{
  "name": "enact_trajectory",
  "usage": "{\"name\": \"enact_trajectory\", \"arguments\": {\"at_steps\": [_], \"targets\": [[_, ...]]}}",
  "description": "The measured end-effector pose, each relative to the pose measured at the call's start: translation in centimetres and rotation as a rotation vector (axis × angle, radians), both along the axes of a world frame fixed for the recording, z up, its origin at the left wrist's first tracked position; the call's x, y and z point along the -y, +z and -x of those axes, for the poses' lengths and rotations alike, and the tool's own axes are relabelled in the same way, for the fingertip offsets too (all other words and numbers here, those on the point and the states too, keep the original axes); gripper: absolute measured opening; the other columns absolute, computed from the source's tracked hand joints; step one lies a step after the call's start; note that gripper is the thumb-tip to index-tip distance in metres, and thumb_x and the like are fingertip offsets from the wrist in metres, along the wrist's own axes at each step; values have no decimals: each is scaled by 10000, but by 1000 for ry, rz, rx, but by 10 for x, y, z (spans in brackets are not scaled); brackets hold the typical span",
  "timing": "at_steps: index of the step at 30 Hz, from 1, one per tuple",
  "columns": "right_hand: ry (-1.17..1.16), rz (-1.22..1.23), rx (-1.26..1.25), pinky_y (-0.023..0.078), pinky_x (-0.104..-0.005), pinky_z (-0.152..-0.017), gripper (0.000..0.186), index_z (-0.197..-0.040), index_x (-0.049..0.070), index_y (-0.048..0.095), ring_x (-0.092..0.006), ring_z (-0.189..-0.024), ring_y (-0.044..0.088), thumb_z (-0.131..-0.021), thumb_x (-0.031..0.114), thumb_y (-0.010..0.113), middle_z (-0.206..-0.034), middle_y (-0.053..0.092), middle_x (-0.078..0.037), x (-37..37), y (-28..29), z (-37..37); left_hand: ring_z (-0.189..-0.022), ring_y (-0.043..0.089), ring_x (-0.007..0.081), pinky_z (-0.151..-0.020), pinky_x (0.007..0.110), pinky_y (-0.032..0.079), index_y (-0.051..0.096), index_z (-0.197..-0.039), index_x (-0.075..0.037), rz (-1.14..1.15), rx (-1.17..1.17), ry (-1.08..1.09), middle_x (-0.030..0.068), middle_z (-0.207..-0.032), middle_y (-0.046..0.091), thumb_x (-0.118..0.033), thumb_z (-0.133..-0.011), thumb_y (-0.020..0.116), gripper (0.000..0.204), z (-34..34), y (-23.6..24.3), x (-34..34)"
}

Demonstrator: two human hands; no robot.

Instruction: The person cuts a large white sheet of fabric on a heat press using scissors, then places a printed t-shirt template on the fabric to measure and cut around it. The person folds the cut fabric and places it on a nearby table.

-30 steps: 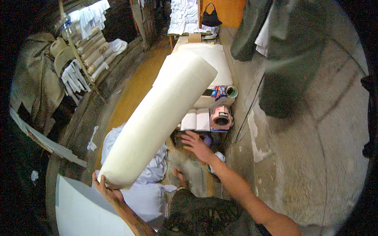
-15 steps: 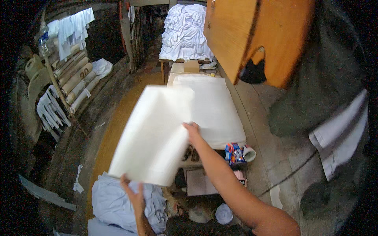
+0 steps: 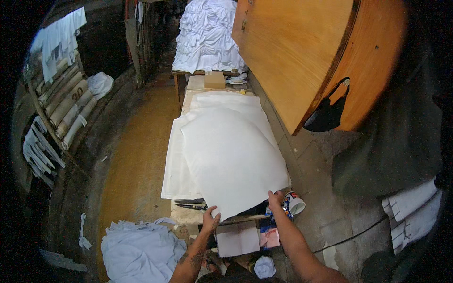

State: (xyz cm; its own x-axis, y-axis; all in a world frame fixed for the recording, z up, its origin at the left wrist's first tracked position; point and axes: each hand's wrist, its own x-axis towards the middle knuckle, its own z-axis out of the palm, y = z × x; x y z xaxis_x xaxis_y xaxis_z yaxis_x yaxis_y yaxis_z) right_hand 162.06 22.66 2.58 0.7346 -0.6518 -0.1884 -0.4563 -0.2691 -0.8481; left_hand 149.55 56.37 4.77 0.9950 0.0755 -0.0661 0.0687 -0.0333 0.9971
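Note:
A large white sheet, smooth and fairly stiff, bulges upward over the table. My left hand pinches its near left corner, and my right hand grips its near right edge. Beneath it lie more white sheets, some jutting out on the left and some toward the far end. Beside my left hand, dark scissors rest on the table, partly covered. A white cup-like container and a colourful packet sit just right of my right hand.
A heap of pale cloth lies at lower left. White cloth is piled high on the far table, with a cardboard box before it. Wooden cabinet doors jut in from the right, a black mask hanging there. Rolls line the left.
The sheet has moved right and now lies over the stack. My left hand has moved right to its near corner, my right hand nearer me along its edge. The view has shifted.

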Motion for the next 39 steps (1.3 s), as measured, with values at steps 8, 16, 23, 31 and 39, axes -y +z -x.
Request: {"name": "enact_trajectory", "arguments": {"at_steps": [8,16,23,31,39], "targets": [[-175,-1,240,446,-403,-868,328,-1000,-19,580,-307,-984,555,-700,45,696,-1024,593,-174,19,-46,-73,-1016,613,280,-894,347,465,569,-1163,3,-499,41,-117,179,-1089,638,-65,-737,674,445,-64,10,-57],[130,275,90,470,-416,-842,308,-954,-9,630,-324,-952,582,-670,76,709,-974,620,-190,110,-131,-122,-1195,425,443,-974,468,407,505,-1241,-56,-939,120,169,274,-1419,295,-132,-765,683,514,-122,30,-30],[238,664,46,479,-377,-765,421,-1115,-37,545,-286,-863,569,-751,141,661,-999,562,-174,107,-66,-62,-1178,465,364,-977,459,397,537,-1121,-30,-488,114,38,211,-1238,487,-203,-872,590,308,89,-15,-13],[297,637,310,455,-394,-849,375,-1177,-76,495,-346,-1018,540,-826,39,560,-1166,511,-224,-87,31,-12,-780,616,338,-774,461,481,578,-1110,21,-579,-719,539,180,-918,636,-312,-843,606,428,520,-129,-128],[1629,243,594,468,-381,-730,221,-973,-25,617,-307,-798,613,-767,55,605,-879,649,-185,-469,21,263,-607,588,249,-533,312,478,483,-1029,-56,1316,233,1724,142,-842,601,-181,-885,575,211,798,-144,-93]]}}
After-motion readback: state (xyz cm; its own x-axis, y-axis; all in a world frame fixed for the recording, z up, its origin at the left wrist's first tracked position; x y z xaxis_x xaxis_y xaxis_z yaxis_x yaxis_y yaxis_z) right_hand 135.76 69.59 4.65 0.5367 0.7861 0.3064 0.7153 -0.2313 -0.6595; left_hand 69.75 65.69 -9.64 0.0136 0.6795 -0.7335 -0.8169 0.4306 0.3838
